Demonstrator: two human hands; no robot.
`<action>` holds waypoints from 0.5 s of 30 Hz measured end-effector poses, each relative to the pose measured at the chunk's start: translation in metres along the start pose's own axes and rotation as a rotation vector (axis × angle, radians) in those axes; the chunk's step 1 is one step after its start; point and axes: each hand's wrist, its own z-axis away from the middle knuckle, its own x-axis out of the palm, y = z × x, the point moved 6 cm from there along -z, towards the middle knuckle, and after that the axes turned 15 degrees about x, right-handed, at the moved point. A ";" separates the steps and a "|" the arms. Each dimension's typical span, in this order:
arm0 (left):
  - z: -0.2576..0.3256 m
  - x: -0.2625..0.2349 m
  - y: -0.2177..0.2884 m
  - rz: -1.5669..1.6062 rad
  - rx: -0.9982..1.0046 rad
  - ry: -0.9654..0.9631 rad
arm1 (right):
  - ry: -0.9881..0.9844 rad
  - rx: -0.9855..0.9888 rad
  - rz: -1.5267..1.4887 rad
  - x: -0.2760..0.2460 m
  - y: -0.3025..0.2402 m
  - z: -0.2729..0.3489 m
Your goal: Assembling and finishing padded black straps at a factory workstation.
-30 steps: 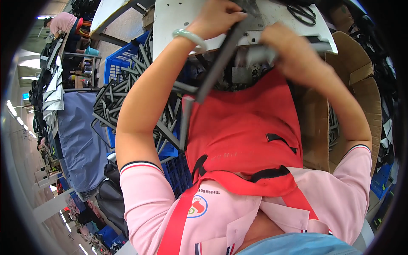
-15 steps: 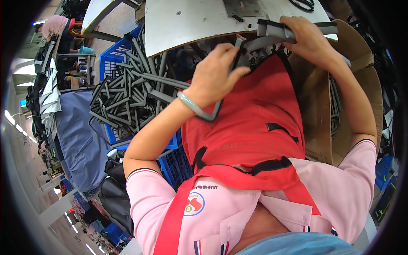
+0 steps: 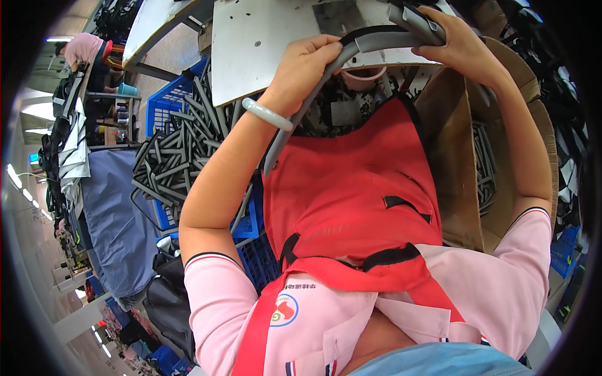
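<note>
Two-handed, holds a long, curved grey strip with black edging (image 3: 379, 41) above the front edge of a white desk (image 3: 263, 69). Pinches it with the left hand (image 3: 306, 67), thumb and fingers closed just left of a pale crosswise line; cannot tell whether to count one length or two meeting there. From the left hand, slants down past the wrist to a tip near the left edge of a red fabric apron (image 3: 357, 194). With the right hand (image 3: 461, 49), clasps a short bundle of grey pieces with pale ends (image 3: 414, 22), close against the strip's upper end. Wears a smooth, pale green bangle (image 3: 268, 114) on the left wrist, and a pink short-sleeved shirt (image 3: 219, 291) under the apron. Faces a dark grey rectangular plate (image 3: 338, 17) set on the desk, with small dark scraps about. Has a blue plastic crate (image 3: 157, 101) on the left, heaped with grey-and-black strips (image 3: 185, 156), and an open brown cardboard box (image 3: 448, 131) on the right, with more grey strips inside. Under the desk edge, shows a pink tub (image 3: 364, 79), partly hidden.
</note>
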 end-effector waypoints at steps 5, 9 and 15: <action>-0.032 -0.015 0.005 -0.234 0.190 -0.051 | 0.109 -0.120 0.142 -0.012 0.011 -0.018; -0.052 -0.026 0.011 -0.395 0.216 -0.125 | 0.015 -0.059 0.178 -0.018 -0.006 -0.027; -0.069 -0.034 0.001 -0.342 0.190 -0.088 | 0.031 -0.024 0.101 -0.015 0.002 -0.049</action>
